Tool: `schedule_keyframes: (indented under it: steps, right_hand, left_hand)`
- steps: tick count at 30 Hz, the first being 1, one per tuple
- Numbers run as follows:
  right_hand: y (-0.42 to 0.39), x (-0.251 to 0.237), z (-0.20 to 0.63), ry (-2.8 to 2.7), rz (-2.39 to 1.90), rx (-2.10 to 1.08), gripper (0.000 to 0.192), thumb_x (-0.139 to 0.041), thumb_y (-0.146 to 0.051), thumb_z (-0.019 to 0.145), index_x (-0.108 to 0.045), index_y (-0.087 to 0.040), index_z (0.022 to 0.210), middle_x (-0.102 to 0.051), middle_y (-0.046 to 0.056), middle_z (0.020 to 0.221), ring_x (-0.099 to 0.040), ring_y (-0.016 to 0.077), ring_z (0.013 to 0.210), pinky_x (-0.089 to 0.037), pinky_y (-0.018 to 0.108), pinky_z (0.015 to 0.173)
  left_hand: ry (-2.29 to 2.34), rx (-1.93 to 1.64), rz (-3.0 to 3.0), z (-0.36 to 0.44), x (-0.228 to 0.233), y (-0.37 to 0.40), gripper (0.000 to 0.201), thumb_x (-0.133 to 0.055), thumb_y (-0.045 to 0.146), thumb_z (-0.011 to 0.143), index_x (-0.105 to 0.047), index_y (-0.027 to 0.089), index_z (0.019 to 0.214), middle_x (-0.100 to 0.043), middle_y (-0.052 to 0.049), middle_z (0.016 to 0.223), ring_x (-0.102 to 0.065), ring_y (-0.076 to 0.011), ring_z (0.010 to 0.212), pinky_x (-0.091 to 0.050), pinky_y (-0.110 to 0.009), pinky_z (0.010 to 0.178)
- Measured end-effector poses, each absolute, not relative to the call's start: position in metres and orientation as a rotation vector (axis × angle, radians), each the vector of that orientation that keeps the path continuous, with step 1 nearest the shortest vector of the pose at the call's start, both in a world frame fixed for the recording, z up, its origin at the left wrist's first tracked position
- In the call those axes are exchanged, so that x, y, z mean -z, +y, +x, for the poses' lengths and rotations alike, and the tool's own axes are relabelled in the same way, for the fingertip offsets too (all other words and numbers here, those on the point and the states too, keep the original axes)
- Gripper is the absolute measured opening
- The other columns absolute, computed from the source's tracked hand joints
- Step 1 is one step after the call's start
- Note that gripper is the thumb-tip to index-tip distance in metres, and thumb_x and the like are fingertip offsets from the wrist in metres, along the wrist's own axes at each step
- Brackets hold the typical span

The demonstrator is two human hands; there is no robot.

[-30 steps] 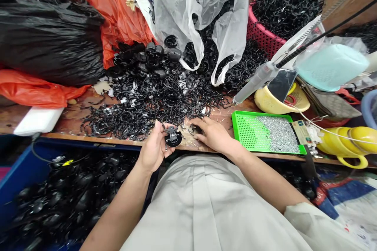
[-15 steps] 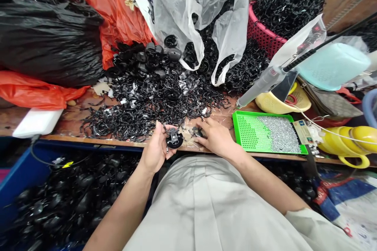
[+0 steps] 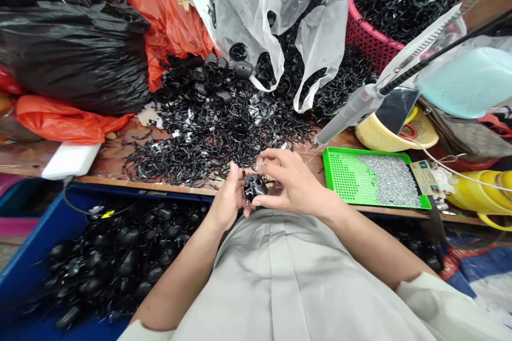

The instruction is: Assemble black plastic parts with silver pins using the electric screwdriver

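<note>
- Wooden tabletop (image 3: pixel 116 159) spans the frame; we see a big heap of black strips (image 3: pixel 224 136) mid-frame, bits of white mixed in.
- Center, at the tabletop's near edge: we have the black plastic part (image 3: pixel 256 185), between both hands, just in front of the shirt.
- Left hand (image 3: pixel 228 197): clamped on the black plastic part from its left side, thumb up, fingers curled behind.
- Right hand (image 3: pixel 296 181): thumb and fingers apart, curved around the part's right side; we can't tell if it grips.
- Right of center: green tray (image 3: pixel 347 171), small silvery pieces (image 3: pixel 394 178) filling its right portion, a card at its right edge.
- Above the tray we note a grey tool (image 3: pixel 348 115), tilted, tip down near the tray's upper left corner; yellow bowl (image 3: pixel 372 139) just behind.
- Upper right: pink basket (image 3: pixel 362 32) piled with more black strips.
- Top center: translucent bag (image 3: pixel 240 5), black parts showing through its openings.
- Upper left: black bag (image 3: pixel 72 58), orange bag (image 3: pixel 172 16) beside it.
- Lower left: blue bin (image 3: pixel 48 230) of glossy black pieces, below tabletop level.
</note>
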State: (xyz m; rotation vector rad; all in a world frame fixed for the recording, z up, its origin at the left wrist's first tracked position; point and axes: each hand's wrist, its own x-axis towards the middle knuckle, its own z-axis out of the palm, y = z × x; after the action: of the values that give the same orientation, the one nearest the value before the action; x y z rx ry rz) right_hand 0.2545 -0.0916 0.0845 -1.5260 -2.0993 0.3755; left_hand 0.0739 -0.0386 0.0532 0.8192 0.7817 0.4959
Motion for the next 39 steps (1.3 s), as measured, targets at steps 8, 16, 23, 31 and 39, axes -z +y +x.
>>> schedule_keyframes:
  steps: [8, 16, 23, 31, 39]
  right_hand:
    - [-0.087, -0.073, 0.249, -2.179, -1.576, -0.413, 0.058, -0.061, -0.063, 0.079, -0.06, -0.022, 0.122, -0.053, 0.014, 0.132, -0.049, 0.0298, 0.118, -0.038, 0.048, 0.098]
    - [-0.097, -0.061, 0.253, -1.812, -1.433, -0.38, 0.054, -0.063, -0.041, 0.086, -0.048, -0.023, 0.135, -0.049, 0.014, 0.136, -0.048, 0.0236, 0.126, -0.043, 0.044, 0.103]
    - [-0.104, -0.053, 0.244, -1.526, -1.437, -0.476, 0.03, -0.051, -0.027, 0.094, -0.057, -0.024, 0.123, -0.064, 0.007, 0.107, -0.06, 0.0185, 0.097, -0.052, 0.037, 0.086]
    - [-0.107, -0.067, 0.244, -1.605, -1.369, -0.458, 0.032, -0.06, -0.032, 0.087, -0.058, -0.024, 0.117, -0.06, 0.008, 0.104, -0.057, 0.019, 0.092, -0.051, 0.036, 0.08]
    - [-0.112, -0.049, 0.249, -1.585, -1.384, -0.401, 0.022, -0.058, -0.033, 0.089, -0.057, -0.023, 0.108, -0.06, 0.004, 0.086, -0.056, 0.0165, 0.077, -0.051, 0.033, 0.07]
  left_hand:
    - [0.816, -0.5, 0.964, 0.074, -0.053, -0.043, 0.041, -0.072, 0.034, 0.075, -0.055, 0.02, 0.11, -0.054, 0.004, 0.071, -0.052, -0.008, 0.051, -0.043, -0.016, 0.038]
    - [0.81, -0.572, 0.817, 0.071, -0.05, -0.033, 0.033, -0.069, 0.027, 0.075, -0.053, 0.02, 0.103, -0.061, 0.002, 0.077, -0.058, -0.0092, 0.053, -0.045, -0.018, 0.042]
    - [0.895, -0.594, 0.698, 0.071, -0.053, -0.035, 0.036, -0.073, 0.022, 0.069, -0.052, 0.02, 0.098, -0.064, 0.002, 0.075, -0.056, -0.0075, 0.048, -0.037, -0.015, 0.037]
    - [0.797, -0.505, 0.713, 0.079, -0.053, -0.041, 0.031, -0.068, 0.023, 0.072, -0.052, 0.019, 0.099, -0.061, 0.002, 0.071, -0.059, -0.011, 0.049, -0.043, -0.018, 0.035]
    - [0.717, -0.472, 0.639, 0.082, -0.053, -0.046, 0.027, -0.066, 0.022, 0.075, -0.056, 0.017, 0.1, -0.062, -0.001, 0.078, -0.06, -0.0104, 0.049, -0.042, -0.018, 0.033]
